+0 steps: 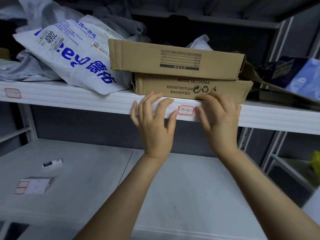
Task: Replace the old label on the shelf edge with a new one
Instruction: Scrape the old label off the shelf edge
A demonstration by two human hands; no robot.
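Observation:
A small white label with a red border and handwriting (186, 110) sticks on the white front edge of the shelf (86, 99). My left hand (154, 122) rests against that edge just left of the label, fingers spread, its thumb tip touching the label's left end. My right hand (219, 118) lies on the edge just right of the label, fingers spread and blurred, its thumb beside the label's right end. Neither hand holds anything. A second red-bordered label (13, 93) sits on the same edge at the far left.
Two stacked cardboard boxes (181, 73) stand directly above the label, beside a white plastic bag with blue print (72, 54). On the lower shelf (190, 187) lie a sheet of red-bordered blank labels (32, 185) and a small black-and-white item (52, 163). Grey uprights stand at right.

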